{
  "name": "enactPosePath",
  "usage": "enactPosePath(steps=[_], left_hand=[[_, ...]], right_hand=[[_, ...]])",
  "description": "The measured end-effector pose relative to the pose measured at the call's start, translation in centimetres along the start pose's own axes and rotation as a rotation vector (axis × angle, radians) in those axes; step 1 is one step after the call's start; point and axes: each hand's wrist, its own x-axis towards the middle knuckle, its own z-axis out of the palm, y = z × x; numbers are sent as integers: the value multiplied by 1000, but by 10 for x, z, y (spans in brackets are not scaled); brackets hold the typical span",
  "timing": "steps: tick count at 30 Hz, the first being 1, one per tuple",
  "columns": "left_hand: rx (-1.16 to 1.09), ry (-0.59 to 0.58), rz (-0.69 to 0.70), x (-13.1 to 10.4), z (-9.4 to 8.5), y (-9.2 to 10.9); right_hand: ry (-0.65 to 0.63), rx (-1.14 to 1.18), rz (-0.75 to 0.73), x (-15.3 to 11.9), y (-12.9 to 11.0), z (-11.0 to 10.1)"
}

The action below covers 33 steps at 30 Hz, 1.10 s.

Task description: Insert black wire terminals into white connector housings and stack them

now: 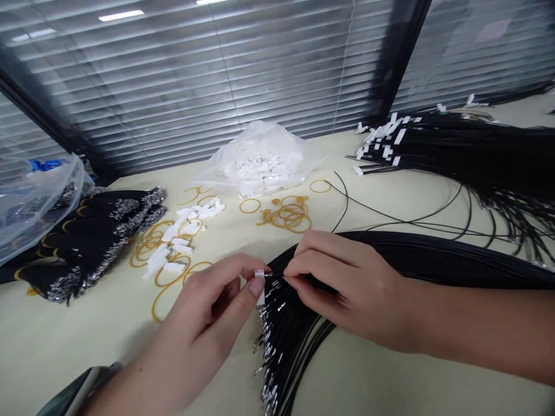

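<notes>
Between the thumb and forefinger of my left hand (217, 312) is a small white connector housing (261, 296). My right hand (347, 283) pinches a thin black wire (280, 275), whose metal terminal points left at the housing. Whether the terminal sits inside the housing or just at its mouth I cannot tell. Under both hands lies a thick bundle of black wires (299, 341), its silvery crimped ends fanned along the left side. Loose white housings (173, 245) are strewn beyond my left hand.
Yellow rubber bands (288, 215) lie about the table. A clear bag of white housings (264, 164) stands by the window blinds (208, 75). Banded wire bundles (91, 237) and a plastic bag (39, 202) are at left. Wires with white housings (451, 144) lie back right.
</notes>
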Motion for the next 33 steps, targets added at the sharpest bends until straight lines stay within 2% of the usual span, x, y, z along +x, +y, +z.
enactPosePath(steps=[7, 15, 23, 29, 31, 33], left_hand=[[20, -9, 44, 1, -1, 0], [-32, -61, 12, -1, 0, 1], [107, -22, 153, -3, 4, 5], [73, 59, 39, 4, 2, -1], [52, 90, 19, 7, 1, -3], [31, 106, 4, 9, 0, -5]], right_hand=[[-6, -46, -35, 0, -2, 0], [-26, -14, -65, 0, -1, 0], [-41, -66, -117, -2, 1, 4], [5, -264, -162, 6, 0, -7], [-70, -283, -215, 8, -1, -13], [-246, -284, -235, 8, -2, -17]])
